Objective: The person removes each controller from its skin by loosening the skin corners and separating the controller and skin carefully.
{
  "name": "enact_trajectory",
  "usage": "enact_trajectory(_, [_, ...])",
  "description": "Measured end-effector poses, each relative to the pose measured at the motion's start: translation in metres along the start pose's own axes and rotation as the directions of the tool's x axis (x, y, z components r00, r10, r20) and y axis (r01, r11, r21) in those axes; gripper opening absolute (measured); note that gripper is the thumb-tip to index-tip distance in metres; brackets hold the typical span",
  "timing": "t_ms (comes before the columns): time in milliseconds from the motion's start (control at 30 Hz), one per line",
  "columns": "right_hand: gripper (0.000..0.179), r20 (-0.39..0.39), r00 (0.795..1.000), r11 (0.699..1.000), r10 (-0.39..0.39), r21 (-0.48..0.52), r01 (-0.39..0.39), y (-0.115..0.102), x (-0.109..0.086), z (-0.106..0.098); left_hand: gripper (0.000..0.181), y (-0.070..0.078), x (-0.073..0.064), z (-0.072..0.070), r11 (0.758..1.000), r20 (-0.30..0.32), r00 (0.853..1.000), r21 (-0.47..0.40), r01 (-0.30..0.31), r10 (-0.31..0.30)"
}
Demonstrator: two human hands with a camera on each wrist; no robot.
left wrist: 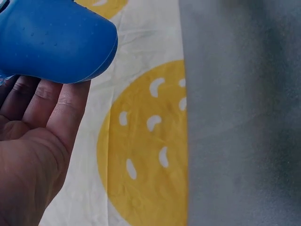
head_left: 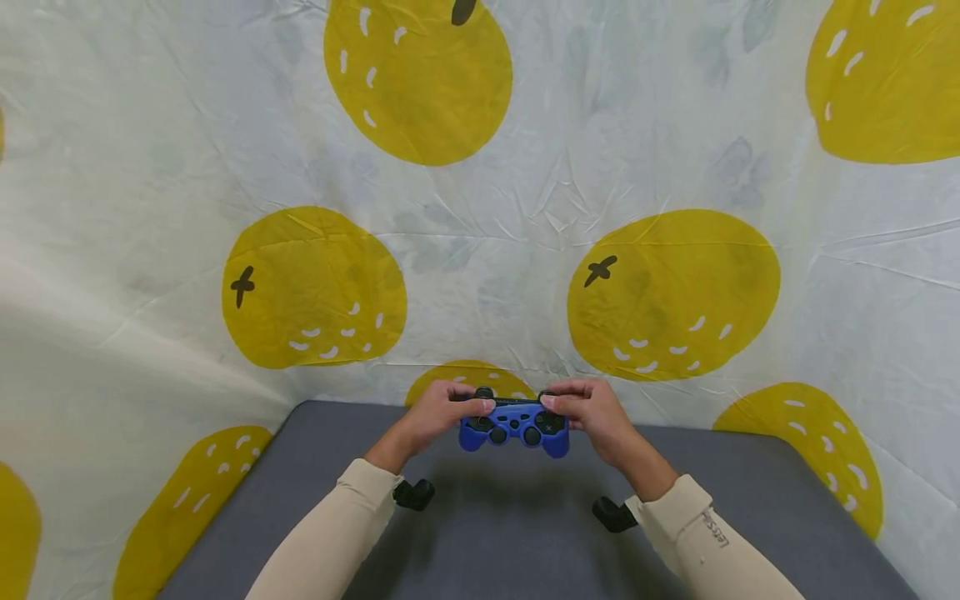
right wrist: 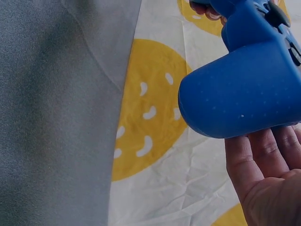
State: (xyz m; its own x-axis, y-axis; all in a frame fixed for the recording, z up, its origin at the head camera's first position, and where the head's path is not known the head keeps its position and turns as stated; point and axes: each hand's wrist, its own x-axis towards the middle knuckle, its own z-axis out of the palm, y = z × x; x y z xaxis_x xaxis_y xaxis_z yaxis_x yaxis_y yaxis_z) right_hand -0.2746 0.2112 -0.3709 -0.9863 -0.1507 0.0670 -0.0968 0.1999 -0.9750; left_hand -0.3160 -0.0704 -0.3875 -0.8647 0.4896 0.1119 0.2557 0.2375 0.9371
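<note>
A blue game controller [head_left: 514, 420] with black buttons and two thumbsticks is held up above the grey table, its face toward the head camera. My left hand [head_left: 441, 414] pinches its left upper corner, thumb on the face and fingers behind. At the other upper corner, my right hand [head_left: 597, 418] holds it the same way. The left wrist view shows a rounded blue grip [left wrist: 61, 44] over the fingers of the left hand [left wrist: 35, 146]. In the right wrist view, the other blue grip [right wrist: 235, 96] sits above the fingers of the right hand [right wrist: 270, 183].
Beneath the hands lies a dark grey table top [head_left: 517, 533]. A white cloth [head_left: 480, 308] printed with yellow fruit hangs behind the table and along its sides. Black wrist-worn devices [head_left: 615, 515] stick out by both cream sleeves [head_left: 330, 533].
</note>
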Motion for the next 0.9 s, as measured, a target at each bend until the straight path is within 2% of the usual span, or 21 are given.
enact_trajectory(233, [0.045, -0.012, 1.000, 0.999, 0.019, 0.047, -0.019, 0.0020, 0.0015, 0.0018, 0.030, 0.0029, -0.0011, 0.0045, 0.994, -0.032, 0.998, -0.087, 0.060, -0.063])
enact_trajectory(333, [0.043, -0.021, 0.999, 0.998, 0.037, 0.061, -0.035, 0.0024, 0.0025, 0.0022, 0.037, 0.0036, -0.0016, 0.0072, 0.987, -0.040, 0.996, -0.142, 0.071, -0.077])
enact_trajectory(433, [0.040, -0.031, 0.998, 0.995, 0.051, 0.085, -0.048, 0.0013, 0.0029, 0.0034, 0.041, 0.0028, -0.0003, 0.0091, 0.975, -0.039, 0.995, -0.207, 0.086, -0.096])
enact_trajectory(600, [0.026, -0.039, 0.996, 0.988, 0.078, 0.138, -0.072, 0.0008, 0.0023, 0.0065, 0.029, 0.0029, -0.0002, 0.0100, 0.944, -0.019, 0.989, -0.303, 0.132, -0.144])
enact_trajectory(900, [0.024, -0.040, 0.992, 0.977, 0.118, 0.182, -0.109, 0.0035, 0.0025, 0.0077, 0.028, -0.0004, 0.0014, 0.0076, 0.918, -0.001, 0.981, -0.354, 0.179, -0.192])
